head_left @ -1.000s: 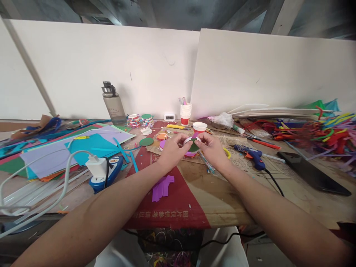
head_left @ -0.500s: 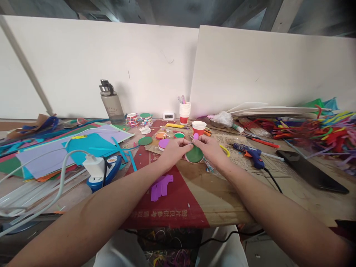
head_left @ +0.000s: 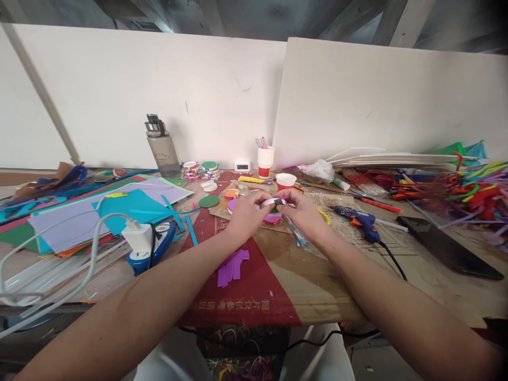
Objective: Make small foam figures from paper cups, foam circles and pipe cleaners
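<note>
— Report the hands.

— My left hand (head_left: 246,212) and right hand (head_left: 302,210) meet above the table (head_left: 397,288), fingertips facing each other. Both pinch one small round white-rimmed ring with a green face (head_left: 274,202); the left thumb and forefinger grip its left edge, the right thumb and forefinger its right edge. Neither hand is spread or flat.

— Where is the ring in relation to the surface?

— Held clear of the table, between my two hands, tilted nearly edge-on to me. Directly beneath it lies a pink disc (head_left: 272,217).

— What surrounds the hands?

— Just beyond my fingertips stands a red-and-white paper cup (head_left: 286,181). Past my left hand lie a green disc (head_left: 208,201) and an orange disc (head_left: 231,193). Below my left wrist, purple strips (head_left: 232,267) rest on red printed paper (head_left: 238,296). Beside my right wrist lies a pen (head_left: 297,234); further right, a blue glue gun (head_left: 357,219) and a black phone (head_left: 446,246). Far to the left, a white charger (head_left: 138,237) sits in a blue power strip (head_left: 156,246).
</note>
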A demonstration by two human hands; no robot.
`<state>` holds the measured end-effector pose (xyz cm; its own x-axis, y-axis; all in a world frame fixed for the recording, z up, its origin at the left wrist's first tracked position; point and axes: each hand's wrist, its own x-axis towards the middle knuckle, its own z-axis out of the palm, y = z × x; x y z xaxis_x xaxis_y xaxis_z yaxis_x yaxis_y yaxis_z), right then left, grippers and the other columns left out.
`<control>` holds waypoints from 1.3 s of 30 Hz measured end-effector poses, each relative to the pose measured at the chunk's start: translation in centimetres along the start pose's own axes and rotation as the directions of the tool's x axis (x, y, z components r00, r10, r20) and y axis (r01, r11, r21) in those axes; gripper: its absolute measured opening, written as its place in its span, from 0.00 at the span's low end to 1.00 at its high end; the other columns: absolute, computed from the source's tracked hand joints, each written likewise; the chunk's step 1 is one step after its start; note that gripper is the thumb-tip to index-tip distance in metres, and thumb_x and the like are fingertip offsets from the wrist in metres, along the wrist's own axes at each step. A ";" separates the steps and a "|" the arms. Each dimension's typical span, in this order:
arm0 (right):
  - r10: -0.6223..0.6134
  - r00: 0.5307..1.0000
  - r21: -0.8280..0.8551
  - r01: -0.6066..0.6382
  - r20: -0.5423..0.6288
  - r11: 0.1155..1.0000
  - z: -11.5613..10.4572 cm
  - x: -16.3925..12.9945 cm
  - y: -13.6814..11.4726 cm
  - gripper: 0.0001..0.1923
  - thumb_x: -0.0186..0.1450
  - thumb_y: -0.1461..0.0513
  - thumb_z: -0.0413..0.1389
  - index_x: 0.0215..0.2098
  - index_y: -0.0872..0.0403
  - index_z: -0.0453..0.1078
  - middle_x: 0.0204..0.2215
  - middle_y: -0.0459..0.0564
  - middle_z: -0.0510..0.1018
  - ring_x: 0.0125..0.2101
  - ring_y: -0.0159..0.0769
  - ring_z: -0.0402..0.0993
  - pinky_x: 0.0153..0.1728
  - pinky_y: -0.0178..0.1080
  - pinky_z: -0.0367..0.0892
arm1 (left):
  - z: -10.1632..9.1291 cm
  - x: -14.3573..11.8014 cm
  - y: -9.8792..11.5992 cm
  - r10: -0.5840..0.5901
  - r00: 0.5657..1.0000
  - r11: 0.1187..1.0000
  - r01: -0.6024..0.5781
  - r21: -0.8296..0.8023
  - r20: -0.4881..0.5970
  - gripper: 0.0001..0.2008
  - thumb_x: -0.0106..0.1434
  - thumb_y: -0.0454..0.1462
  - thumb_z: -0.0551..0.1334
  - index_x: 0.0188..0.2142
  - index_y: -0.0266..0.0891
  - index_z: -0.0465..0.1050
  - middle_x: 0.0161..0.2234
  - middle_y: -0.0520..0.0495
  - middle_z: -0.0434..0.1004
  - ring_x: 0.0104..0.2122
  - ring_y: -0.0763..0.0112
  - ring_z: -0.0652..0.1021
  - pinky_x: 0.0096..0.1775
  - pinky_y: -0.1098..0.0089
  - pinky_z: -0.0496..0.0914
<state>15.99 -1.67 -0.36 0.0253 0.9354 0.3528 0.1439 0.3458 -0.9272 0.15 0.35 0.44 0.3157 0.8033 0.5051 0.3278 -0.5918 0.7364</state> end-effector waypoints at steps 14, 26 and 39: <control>-0.250 0.968 -0.243 0.237 -0.021 0.941 -0.2 -0.6 0.2 0.06 0.59 0.62 0.57 0.37 0.53 0.71 0.36 0.50 0.77 0.37 0.37 0.73 0.41 0.41 0.68 | -0.1 -0.4 -0.1 0.159 0.987 0.986 -0.160 -0.046 -0.034 0.09 0.60 0.32 0.60 0.40 0.42 0.76 0.43 0.46 0.79 0.44 0.65 0.76 0.45 0.67 0.70; -0.215 0.976 -0.221 0.201 -0.040 0.954 0.2 -1.1 -0.4 0.04 0.59 0.61 0.56 0.34 0.51 0.67 0.31 0.46 0.75 0.32 0.35 0.70 0.35 0.39 0.67 | -0.4 0.1 0.2 -0.122 0.992 0.942 0.107 -0.318 -0.026 0.12 0.58 0.43 0.64 0.37 0.38 0.76 0.36 0.47 0.78 0.30 0.71 0.75 0.28 0.72 0.72; 0.194 0.981 0.179 -0.192 0.005 0.965 0.0 -0.1 0.5 0.09 0.53 0.59 0.63 0.31 0.52 0.71 0.29 0.47 0.78 0.27 0.35 0.75 0.29 0.40 0.74 | -0.6 0.5 0.4 -0.372 0.903 0.832 0.428 -0.353 0.217 0.11 0.54 0.40 0.67 0.35 0.35 0.76 0.29 0.49 0.77 0.21 0.78 0.72 0.22 0.76 0.68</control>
<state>16.05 -1.58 -0.82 0.0479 0.9850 0.1656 -0.0427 0.1677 -0.9849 -0.09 0.58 1.28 0.3558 0.9308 0.0843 0.0934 -0.1251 0.9877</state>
